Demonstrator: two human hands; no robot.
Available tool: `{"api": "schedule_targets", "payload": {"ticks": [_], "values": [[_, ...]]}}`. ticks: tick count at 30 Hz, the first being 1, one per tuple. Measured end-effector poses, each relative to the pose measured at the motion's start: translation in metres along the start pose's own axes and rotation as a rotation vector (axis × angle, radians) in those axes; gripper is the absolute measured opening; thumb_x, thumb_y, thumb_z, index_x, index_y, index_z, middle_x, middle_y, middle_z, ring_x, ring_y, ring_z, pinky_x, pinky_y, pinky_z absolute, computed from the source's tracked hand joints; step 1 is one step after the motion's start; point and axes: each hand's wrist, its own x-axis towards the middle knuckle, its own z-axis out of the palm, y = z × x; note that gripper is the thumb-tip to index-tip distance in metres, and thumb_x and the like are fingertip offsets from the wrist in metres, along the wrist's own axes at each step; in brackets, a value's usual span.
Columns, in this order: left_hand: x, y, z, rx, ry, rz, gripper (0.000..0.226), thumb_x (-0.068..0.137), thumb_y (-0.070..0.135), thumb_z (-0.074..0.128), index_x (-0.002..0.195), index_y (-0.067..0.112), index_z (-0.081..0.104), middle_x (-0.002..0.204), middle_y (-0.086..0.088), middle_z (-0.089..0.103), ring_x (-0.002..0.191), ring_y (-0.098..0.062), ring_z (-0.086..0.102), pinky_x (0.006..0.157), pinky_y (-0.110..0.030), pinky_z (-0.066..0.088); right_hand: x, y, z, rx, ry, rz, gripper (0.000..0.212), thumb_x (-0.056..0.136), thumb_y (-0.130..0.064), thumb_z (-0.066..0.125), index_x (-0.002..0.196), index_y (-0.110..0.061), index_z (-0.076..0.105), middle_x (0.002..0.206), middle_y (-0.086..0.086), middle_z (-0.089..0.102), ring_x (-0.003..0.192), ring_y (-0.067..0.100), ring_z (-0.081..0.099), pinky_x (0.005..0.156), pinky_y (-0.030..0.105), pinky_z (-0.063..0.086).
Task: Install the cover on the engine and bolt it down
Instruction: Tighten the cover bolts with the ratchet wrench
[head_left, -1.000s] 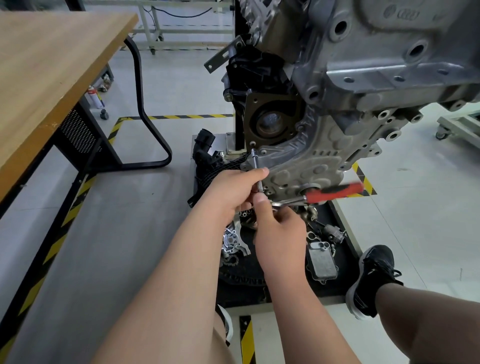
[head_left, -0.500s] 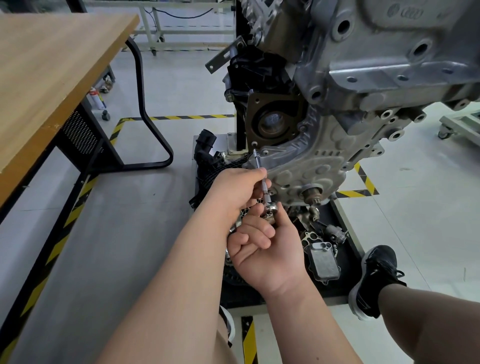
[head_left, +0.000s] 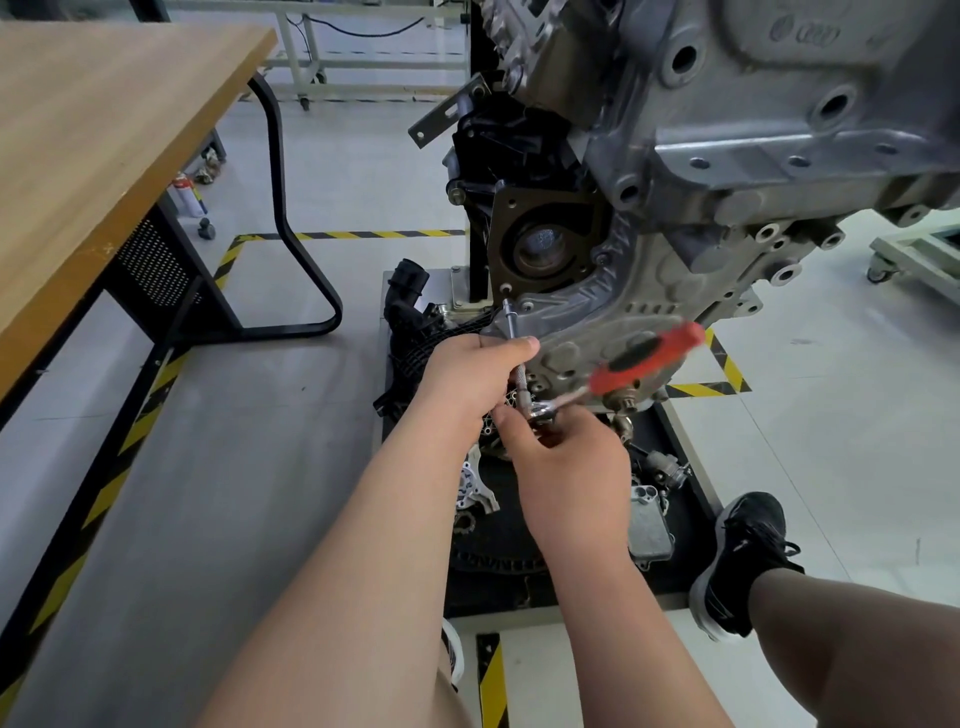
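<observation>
Got cover seated on engine, lower front. Now bolting: pinching extension bar w/ L hand, curling R hand fingers round ratchet head. Prob. more fastening left; can't tell how much.

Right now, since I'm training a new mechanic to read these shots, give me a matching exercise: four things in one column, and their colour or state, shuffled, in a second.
Things:
1 left hand
2 right hand
3 ratchet handle
4 shoe

States:
A black, on the floor at the right
B red, blurred
C grips the extension bar
D holds the ratchet head

Pairs: 1-C, 2-D, 3-B, 4-A
</observation>
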Motion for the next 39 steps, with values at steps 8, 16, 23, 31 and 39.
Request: {"api": "schedule_targets", "payload": {"ticks": [8,16,23,31,39], "values": [[-0.002,0.004,-0.004,0.011,-0.074,-0.070,0.026,0.082,0.038,0.068,0.061,0.023,0.070,0.060,0.006,0.067,0.060,-0.014,0.059,0.067,-0.032,0.053,-0.001,-0.001,0.005,0.362,-0.039,0.170,0.057,0.077,-0.058,0.060,0.057,-0.007,0.045,0.050,0.006,0.046,0.046,0.015,0.037,0.047,0.028,0.032],[-0.011,0.011,-0.006,-0.046,-0.225,-0.118,0.034,0.099,0.027,0.044,0.080,0.016,0.070,0.070,0.005,0.073,0.054,-0.007,0.063,0.052,-0.022,0.046,-0.004,-0.005,0.012,0.625,-0.154,0.312,0.044,0.094,-0.044,0.052,0.064,-0.012,0.048,0.046,0.000,0.046,0.040,0.017,0.041,0.042,0.023,0.036],[-0.008,0.006,-0.003,-0.026,-0.143,-0.030,0.029,0.097,0.025,0.050,0.076,0.019,0.069,0.059,0.009,0.068,0.053,-0.005,0.061,0.074,-0.031,0.048,0.002,-0.001,0.011,0.487,-0.162,0.360,0.067,0.078,-0.071,0.032,0.068,-0.013,0.064,0.052,0.003,0.056,0.048,0.018,0.051,0.046,0.024,0.043],[-0.009,0.007,0.000,-0.064,-0.138,-0.010,0.028,0.097,0.023,0.050,0.076,0.016,0.067,0.055,0.008,0.067,0.044,-0.006,0.058,0.041,-0.018,0.041,0.006,-0.009,0.012,1.024,-0.239,0.472,0.060,0.100,-0.048,0.038,0.058,-0.023,0.073,0.055,0.003,0.055,0.035,0.015,0.036,0.043,0.027,0.033],[-0.010,0.008,0.001,-0.078,-0.133,-0.022,0.028,0.096,0.023,0.050,0.075,0.014,0.067,0.054,0.007,0.066,0.042,-0.006,0.055,0.037,-0.017,0.038,0.006,-0.012,0.010,1.141,-0.276,0.557,0.043,0.099,-0.045,0.041,0.083,-0.010,0.060,0.053,0.001,0.049,0.035,0.014,0.032,0.046,0.026,0.032]]}}
